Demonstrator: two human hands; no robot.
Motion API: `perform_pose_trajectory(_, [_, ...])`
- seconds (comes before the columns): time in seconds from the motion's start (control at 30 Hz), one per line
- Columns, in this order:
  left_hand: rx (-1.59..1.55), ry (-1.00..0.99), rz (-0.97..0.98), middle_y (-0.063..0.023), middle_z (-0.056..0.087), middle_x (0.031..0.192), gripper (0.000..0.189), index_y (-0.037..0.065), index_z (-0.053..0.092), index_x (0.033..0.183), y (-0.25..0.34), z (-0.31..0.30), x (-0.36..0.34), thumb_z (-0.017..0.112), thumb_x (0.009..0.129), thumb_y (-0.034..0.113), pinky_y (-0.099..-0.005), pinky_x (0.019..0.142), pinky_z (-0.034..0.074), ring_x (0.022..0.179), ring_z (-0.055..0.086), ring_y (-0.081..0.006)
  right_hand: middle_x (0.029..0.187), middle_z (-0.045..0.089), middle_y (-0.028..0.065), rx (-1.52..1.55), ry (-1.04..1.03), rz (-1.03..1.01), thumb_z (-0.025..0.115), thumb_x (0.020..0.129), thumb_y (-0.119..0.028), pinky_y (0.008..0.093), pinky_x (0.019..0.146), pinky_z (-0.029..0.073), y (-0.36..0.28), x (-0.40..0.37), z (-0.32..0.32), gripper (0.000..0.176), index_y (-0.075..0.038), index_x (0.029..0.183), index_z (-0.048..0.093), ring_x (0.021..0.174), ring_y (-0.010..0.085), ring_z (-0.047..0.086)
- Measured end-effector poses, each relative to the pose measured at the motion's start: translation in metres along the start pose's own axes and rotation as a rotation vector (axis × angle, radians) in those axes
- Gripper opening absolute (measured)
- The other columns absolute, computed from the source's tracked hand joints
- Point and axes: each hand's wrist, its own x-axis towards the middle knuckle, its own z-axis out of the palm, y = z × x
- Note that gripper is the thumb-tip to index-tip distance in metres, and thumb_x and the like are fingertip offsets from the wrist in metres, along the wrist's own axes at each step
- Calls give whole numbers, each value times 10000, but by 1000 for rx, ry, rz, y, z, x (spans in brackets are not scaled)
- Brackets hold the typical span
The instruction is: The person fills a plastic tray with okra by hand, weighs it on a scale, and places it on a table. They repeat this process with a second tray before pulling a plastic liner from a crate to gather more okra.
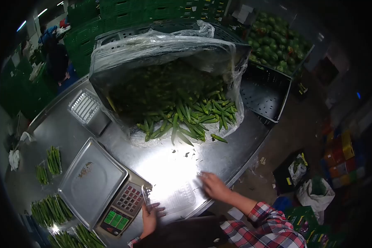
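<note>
Beside the scale's keypad, my left hand (151,213) is at the near left edge of a clear plastic tray (180,198); its fingers are spread in part, and its hold on the tray is hard to make out. My right hand (213,186) is right of the tray, fingers bent and blurred, and whether it holds anything is unclear. Okra (190,120) spills from a plastic-lined crate (165,45) tipped toward me. A digital scale (93,177) has a bare metal pan with some brown bits on it. Small dark scraps lie between the okra and the tray.
Packed okra (51,211) lies left of the scale. Stacked clear trays (85,106) stand behind it. A black crate (264,91) and a crate of green produce (277,41) are at right. A person (58,62) is at the far left. Green crates (124,14) stand behind.
</note>
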Motion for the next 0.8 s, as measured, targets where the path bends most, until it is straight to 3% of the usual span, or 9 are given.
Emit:
perform_pose_trajectory(0.03, [14,24,-27,-185,473,1111,512,45,230,1305,-6,10,-1,432,838,-9,-363,690,534,893,577,-271,1106,513,204,-52,67,24,514,740,-59,435,921,381,14,5,-6,269,44,984,562,1052,329,490])
perform_pose_trajectory(0.07, [32,48,-48,-189,468,1114,502,36,249,1296,-9,17,0,447,836,-1,-361,724,524,927,567,-275,1171,466,203,-49,70,103,560,777,-66,378,946,368,25,17,-19,429,4,1181,434,1102,351,447])
perform_pose_trajectory(0.17, [689,205,263,-196,457,1132,468,-5,316,1261,-25,19,0,491,829,28,-340,819,463,1013,520,-270,1165,495,165,389,229,445,560,827,-101,314,905,406,90,62,-20,378,30,1161,439,1058,278,511])
perform_pose_trajectory(0.2, [684,293,466,-192,452,1165,449,-31,374,1230,-30,14,9,539,823,65,-325,874,410,1072,473,-256,1156,506,146,611,329,464,559,845,-115,294,892,416,114,84,-17,362,36,1152,444,1043,251,530])
perform_pose_trajectory(0.4, [605,326,630,-161,482,1151,416,-18,398,1227,99,87,50,539,846,75,-301,833,445,999,524,-221,1119,517,112,1775,600,476,589,828,-119,363,793,496,173,291,-85,533,-60,1280,314,991,247,557])
perform_pose_trajectory(0.5, [375,233,660,-147,495,1135,400,-7,385,1237,149,138,98,515,868,79,-290,797,469,964,543,-198,1118,515,140,1696,738,706,549,838,-120,403,779,498,199,366,-98,687,-145,1359,101,953,306,568])
perform_pose_trajectory(0.53, [305,185,681,-144,493,1138,404,-5,378,1240,161,147,116,517,874,92,-294,785,476,963,542,-193,1078,540,118,1768,854,728,566,802,-133,407,704,508,210,386,-95,608,-176,1321,252,909,262,583])
perform_pose_trajectory(0.63, [137,146,708,-141,491,1129,432,0,356,1249,208,174,158,532,874,121,-313,774,496,955,544,-194,983,563,58,1727,973,315,570,769,-164,349,712,487,268,415,-74,334,-121,1095,507,858,173,566])
perform_pose_trajectory(0.8, [-170,71,568,-115,421,1224,465,53,366,1261,262,207,226,559,854,166,-419,846,468,1117,437,-239,1174,526,84,1855,899,98,426,883,-271,394,919,412,224,369,-128,373,-76,1198,468,1070,235,501])
